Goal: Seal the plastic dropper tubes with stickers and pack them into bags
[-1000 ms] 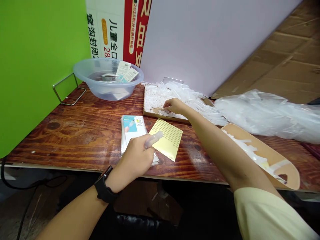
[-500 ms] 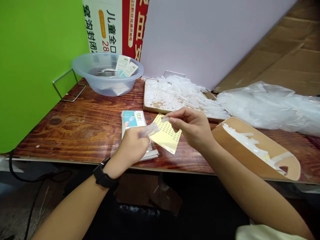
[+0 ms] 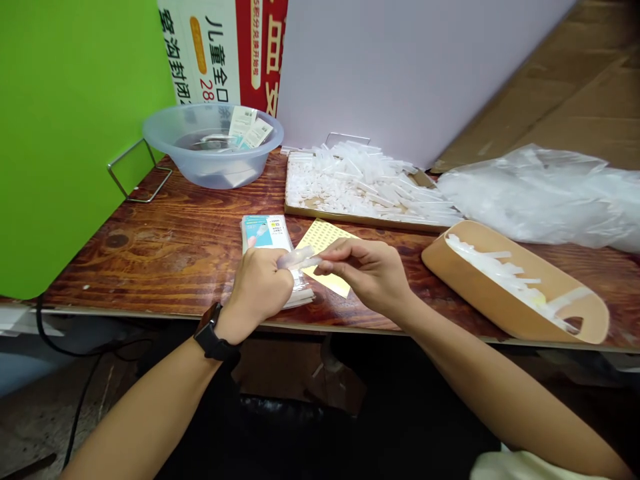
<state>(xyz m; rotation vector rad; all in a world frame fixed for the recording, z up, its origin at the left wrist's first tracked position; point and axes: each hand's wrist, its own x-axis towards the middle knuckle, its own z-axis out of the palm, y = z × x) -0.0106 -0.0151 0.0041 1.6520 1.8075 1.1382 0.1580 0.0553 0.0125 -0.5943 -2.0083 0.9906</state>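
My left hand (image 3: 261, 281) is closed around a few clear, frosted plastic tube-like pieces (image 3: 297, 257) whose ends stick out past the thumb. From the right, my right hand (image 3: 369, 272) pinches a small translucent white piece (image 3: 315, 261) with thumb and fingertips, right at the ends of those pieces. Whether the small piece is joined to them I cannot tell. Beneath the hands lie a stack of printed cards in clear packaging (image 3: 255, 231) and a yellow sheet of small dot stickers (image 3: 324, 235), both partly covered.
Behind, a shallow cardboard tray (image 3: 345, 215) is heaped with translucent plastic pieces. A blue plastic basin (image 3: 213, 163) with packets stands at back left. Right, a tan bin (image 3: 480, 300) holds white strips beside a clear plastic bag (image 3: 545, 193). A wire stand (image 3: 140, 200) borders the green panel.
My right hand has moved left and slightly down, bringing its small piece up against the ends of the pieces in my left hand. The camera view has shifted slightly.
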